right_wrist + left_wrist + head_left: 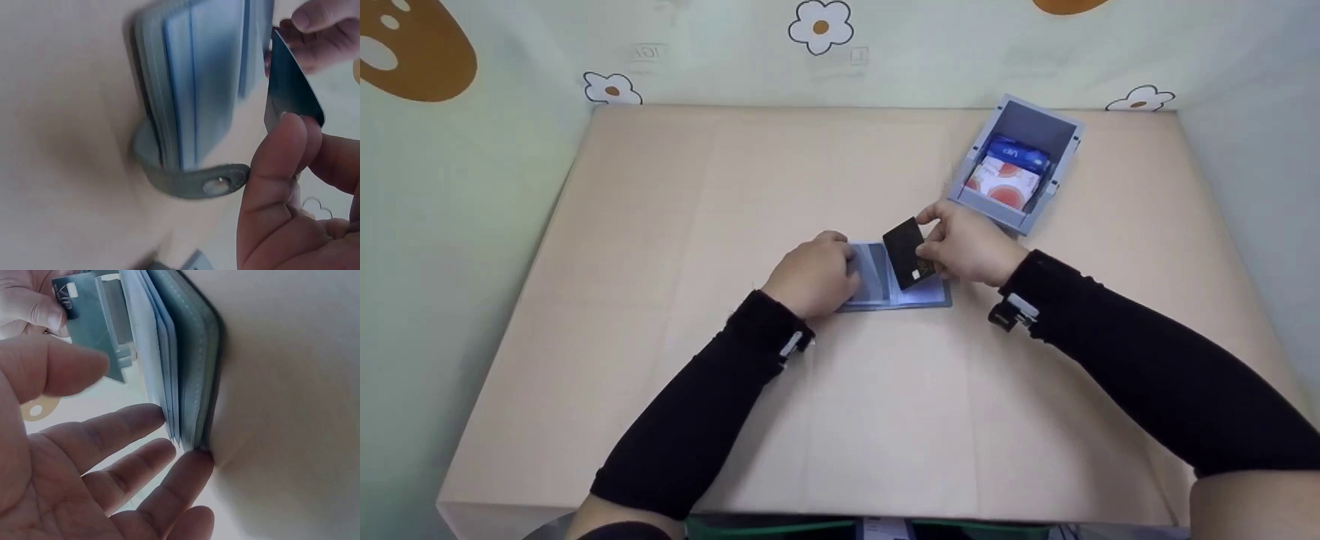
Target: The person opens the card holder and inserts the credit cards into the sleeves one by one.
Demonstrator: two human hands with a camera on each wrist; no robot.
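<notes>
An opened card holder (919, 300) with a grey-green stitched cover and clear sleeves lies mid-table. Its snap strap (194, 183) sticks out at the right side. My left hand (814, 276) is at the holder's left edge; its fingertips (194, 464) touch the cover and sleeve edges, while the thumb (79, 368) stands apart. With thumb and fingers, my right hand (971, 244) pinches a black VIP card (904, 251). This card is tilted above the holder's right half, and its lower end appears apart from the sleeves in the left wrist view.
Behind my right hand stands a grey box (1039, 112) holding a blue pack (1018, 154) and a white pack with red round prints (1005, 184). A patterned curtain (720, 52) hangs behind the table (697, 390).
</notes>
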